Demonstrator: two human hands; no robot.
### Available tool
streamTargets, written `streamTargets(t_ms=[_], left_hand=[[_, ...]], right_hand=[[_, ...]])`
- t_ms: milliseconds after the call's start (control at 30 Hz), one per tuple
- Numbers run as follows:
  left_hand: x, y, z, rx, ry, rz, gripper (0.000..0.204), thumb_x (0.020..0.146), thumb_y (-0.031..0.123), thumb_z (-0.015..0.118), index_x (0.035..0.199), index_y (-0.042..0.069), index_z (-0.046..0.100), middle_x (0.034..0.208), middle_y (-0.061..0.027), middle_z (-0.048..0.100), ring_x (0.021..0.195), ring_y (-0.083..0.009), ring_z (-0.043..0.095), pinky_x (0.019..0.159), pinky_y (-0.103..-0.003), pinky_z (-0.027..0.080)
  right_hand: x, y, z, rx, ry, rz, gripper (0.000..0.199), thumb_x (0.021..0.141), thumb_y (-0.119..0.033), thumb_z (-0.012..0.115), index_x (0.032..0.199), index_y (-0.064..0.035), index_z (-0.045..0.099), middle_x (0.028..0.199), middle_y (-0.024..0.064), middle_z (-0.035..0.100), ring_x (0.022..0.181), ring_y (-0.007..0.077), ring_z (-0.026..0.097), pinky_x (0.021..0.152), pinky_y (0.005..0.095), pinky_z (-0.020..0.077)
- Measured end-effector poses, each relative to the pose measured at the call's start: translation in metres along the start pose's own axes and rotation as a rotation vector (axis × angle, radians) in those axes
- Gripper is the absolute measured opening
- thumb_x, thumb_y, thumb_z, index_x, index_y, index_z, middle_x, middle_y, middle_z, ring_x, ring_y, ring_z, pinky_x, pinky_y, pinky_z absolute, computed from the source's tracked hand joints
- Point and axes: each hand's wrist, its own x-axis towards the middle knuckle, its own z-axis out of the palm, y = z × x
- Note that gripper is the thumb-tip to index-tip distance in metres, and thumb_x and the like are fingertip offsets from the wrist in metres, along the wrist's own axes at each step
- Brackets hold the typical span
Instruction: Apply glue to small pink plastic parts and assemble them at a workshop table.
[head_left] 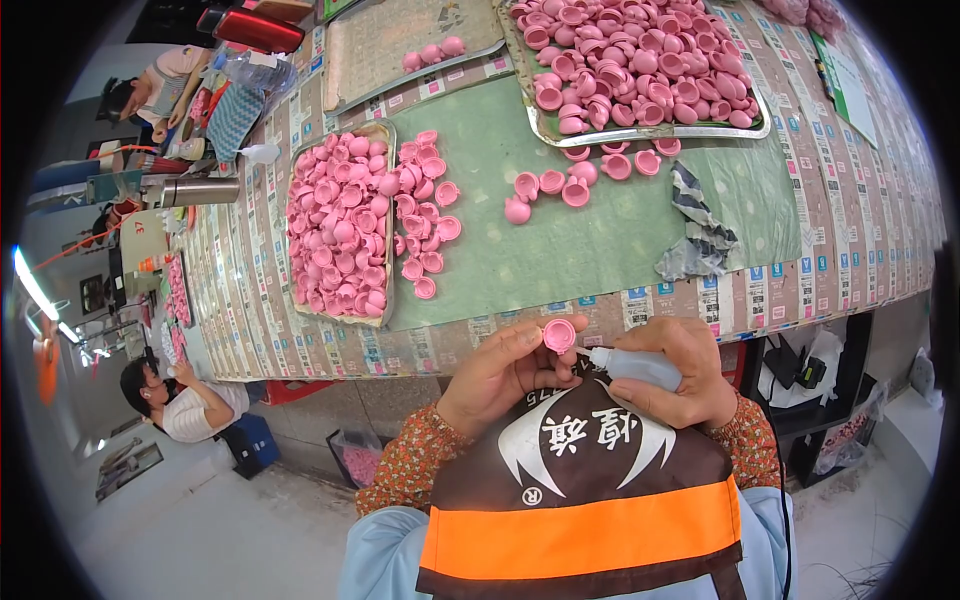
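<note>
Between the fingers of my left hand [492, 368] is a small pink cup-shaped piece [559, 336], its hollow side facing up toward me. My right hand [682, 375] grips a translucent squeeze bottle [640, 368] lying nearly level. The bottle's thin nozzle points left, close to the lower right rim of the pink piece; whether they touch I cannot tell. Both hands are over my dark apron, just short of the table's near edge. On the green mat [480, 270] beyond them lie several loose pink pieces [576, 190].
A tray [391, 250] heaped with pink pieces stands on the left. Another heaped tray [640, 135] is at the far right, beside a nearly bare tray [370, 60]. A crumpled striped rag [697, 235] lies on the mat. A steel flask [200, 191] and two other people are farther left.
</note>
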Motion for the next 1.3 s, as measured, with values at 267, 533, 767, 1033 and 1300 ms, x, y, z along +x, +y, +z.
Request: streamTargets(t_ms=[267,533,767,1033,1300], left_hand=[[0.002,-0.004,-0.011,-0.146,-0.053,-0.035,0.051,0.103,0.029,0.049,0.14,-0.006,0.044,0.107,-0.0134,0.062,0.092,-0.0221,0.065,0.092,-0.041,0.056],[0.002,-0.005,-0.014,-0.234,-0.095,-0.028,0.053,0.102,0.025,0.05,0.144,-0.003,0.037,0.116,-0.0164,0.061,0.099,-0.0246,0.064,0.093,-0.043,0.056],[0.001,-0.005,-0.013,-0.246,-0.091,-0.014,0.052,0.098,0.018,0.055,0.144,0.001,0.038,0.122,-0.018,0.06,0.101,-0.0249,0.063,0.092,-0.041,0.057],[0.002,-0.004,-0.013,-0.189,-0.105,0.005,0.053,0.097,0.013,0.055,0.146,0.003,0.037,0.125,-0.0185,0.059,0.101,-0.0237,0.062,0.092,-0.041,0.057],[0.003,-0.003,-0.014,-0.206,-0.103,0.049,0.055,0.096,0.01,0.057,0.147,0.006,0.036,0.13,-0.0181,0.056,0.101,-0.0237,0.063,0.093,-0.042,0.057]], right_hand=[[-0.009,0.017,-0.009,0.257,0.245,0.157,0.043,0.078,-0.011,0.078,0.114,0.0007,0.058,0.106,0.0107,0.066,0.091,0.0205,0.067,0.078,0.0328,0.0519],[0.009,0.059,-0.068,0.097,0.723,0.157,0.032,0.09,-0.004,0.066,0.12,-0.0011,0.054,0.113,0.0156,0.066,0.102,0.0161,0.061,0.09,0.0287,0.049],[0.001,0.092,-0.119,-0.339,0.974,0.184,0.025,0.091,-0.007,0.068,0.114,-0.0021,0.06,0.11,0.0071,0.069,0.092,0.0098,0.06,0.084,0.0245,0.0481],[-0.002,0.105,-0.121,-0.285,0.938,0.222,0.029,0.092,-0.005,0.067,0.12,-0.0016,0.058,0.117,0.0083,0.066,0.099,0.0107,0.06,0.089,0.0247,0.0465],[-0.002,0.069,-0.087,-0.512,1.313,-0.137,0.037,0.091,0.0,0.063,0.126,0.0028,0.052,0.121,0.0104,0.061,0.11,0.0176,0.057,0.093,0.0314,0.0433]])
